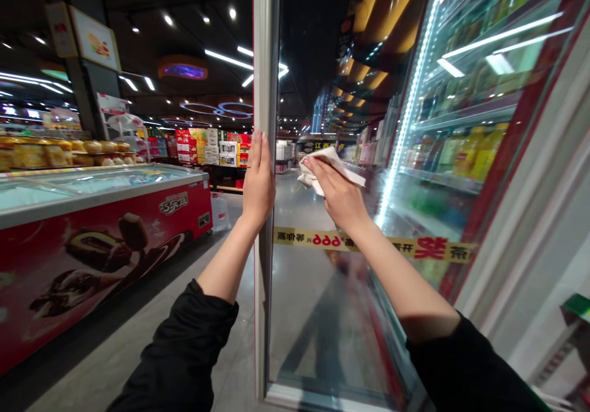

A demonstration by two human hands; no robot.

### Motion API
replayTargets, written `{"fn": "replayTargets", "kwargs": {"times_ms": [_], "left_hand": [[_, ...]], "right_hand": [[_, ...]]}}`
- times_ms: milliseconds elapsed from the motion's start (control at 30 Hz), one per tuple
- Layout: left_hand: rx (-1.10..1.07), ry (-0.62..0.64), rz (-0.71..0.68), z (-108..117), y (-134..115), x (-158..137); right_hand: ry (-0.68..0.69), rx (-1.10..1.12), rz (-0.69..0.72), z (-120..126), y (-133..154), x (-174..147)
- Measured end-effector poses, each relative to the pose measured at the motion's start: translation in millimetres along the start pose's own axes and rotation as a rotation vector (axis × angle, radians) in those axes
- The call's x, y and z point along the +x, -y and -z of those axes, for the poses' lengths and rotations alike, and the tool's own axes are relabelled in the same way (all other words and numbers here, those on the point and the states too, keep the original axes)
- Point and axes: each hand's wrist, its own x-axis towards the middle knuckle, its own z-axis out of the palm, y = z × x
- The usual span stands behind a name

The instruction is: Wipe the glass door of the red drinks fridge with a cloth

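Black sleeves point(182, 350) come nearest; the right hand point(345, 200) holds a white cloth point(337, 158) against the glass door point(308, 313). The left hand point(259, 184) lies along its pale frame point(263, 313), fingers together; whether clamped, I cannot tell.

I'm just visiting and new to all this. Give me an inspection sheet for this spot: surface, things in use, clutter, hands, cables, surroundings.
Surface: upright glass in a pale frame; yellow strip across it.
Things in use: white cloth, creased.
Clutter: green-topped item, lower right, unclear.
Hands: left against the frame, fingers up; right holds the cloth at the glass.
Cables: nothing seen.
Surroundings: red freezer left, boxes beyond, drinks right.
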Motion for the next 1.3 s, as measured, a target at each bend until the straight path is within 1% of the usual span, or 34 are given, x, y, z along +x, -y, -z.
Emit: {"fn": "replayTargets", "kwargs": {"times_ms": [67,133,200,267,333,400,467,567,667,767,833,900,967,1033,1100,1167,1233,1300], "left_hand": [[0.007,0.015,0.006,1,1,0],[0.013,0.024,0.009,1,2,1],[0.015,0.014,0.004,2,3,1],[0.006,-0.010,-0.006,2,3,1],[-0.004,-0.030,-0.007,1,4,0],[-0.020,-0.039,0.001,1,4,0],[-0.042,-0.031,0.006,1,5,-1],[-0.049,-0.005,-0.016,0,10,-1],[-0.047,0.002,-0.030,0,14,-1],[-0.070,0.009,-0.025,1,16,0],[-0.073,0.010,-0.030,2,16,-1],[-0.063,-0.005,-0.043,2,16,-1],[-0.048,-0.015,-0.052,1,17,-1],[-0.043,-0.013,-0.043,1,16,-1],[-0.066,-0.013,-0.020,0,16,-1],[-0.090,-0.033,-0.010,0,16,0],[-0.087,-0.055,-0.027,1,15,0],[-0.080,-0.060,-0.036,2,14,0]], "right_hand": [[-0.021,0.003,-0.027,-3,3,15],[0.007,0.017,-0.022,-10,12,24],[0.065,0.031,0.016,-15,21,20],[0.120,0.041,0.057,-15,22,4],[0.140,0.035,0.072,-8,14,-16],[0.107,0.008,0.038,5,-2,-30],[0.021,-0.027,-0.028,17,-21,-31],[-0.072,-0.043,-0.075,28,-40,-18],[-0.076,-0.034,-0.077,25,-41,-16],[-0.010,-0.015,-0.016,22,-37,-38],[0.019,-0.015,0.016,25,-41,-56],[0.006,-0.035,-0.007,31,-49,-65],[-0.039,-0.060,-0.069,36,-58,-59],[-0.089,-0.074,-0.116,37,-63,-43],[-0.118,-0.071,-0.119,34,-60,-25],[-0.098,-0.061,-0.096,28,-51,-17],[-0.043,-0.054,-0.076,23,-41,-24],[0.013,-0.053,-0.067,23,-37,-41]]}}
